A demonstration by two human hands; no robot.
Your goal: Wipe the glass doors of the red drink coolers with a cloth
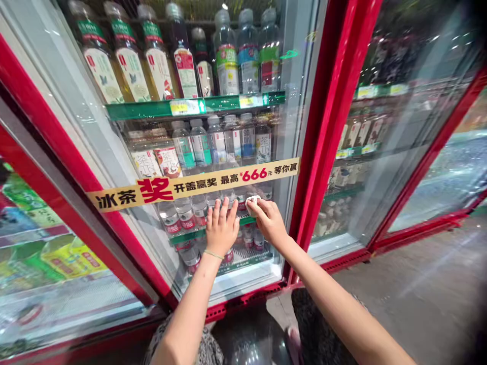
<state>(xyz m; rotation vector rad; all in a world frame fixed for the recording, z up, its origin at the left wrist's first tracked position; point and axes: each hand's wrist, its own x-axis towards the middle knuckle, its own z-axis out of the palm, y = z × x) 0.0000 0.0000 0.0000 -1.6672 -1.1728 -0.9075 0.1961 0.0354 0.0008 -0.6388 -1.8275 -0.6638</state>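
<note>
My left hand (221,228) is spread with its palm toward the glass door (152,274) of a red-framed drinks fridge, just below a printed tan strip (198,185). A thin band circles that wrist. My right hand (269,220) pinches a small crumpled white tissue (252,204) near the strip's lower edge, against the glass as far as I can see. Behind the door, water bottles (178,215) with red labels stand on the lower shelves, partly hidden by my hands.
Upper shelves hold tea bottles (129,71) and other drinks. Another red-framed fridge (342,152) stands to the right, and a case with green and yellow packs (72,258) to the left. Below are a dark shiny surface (251,339) and the grey floor (426,294).
</note>
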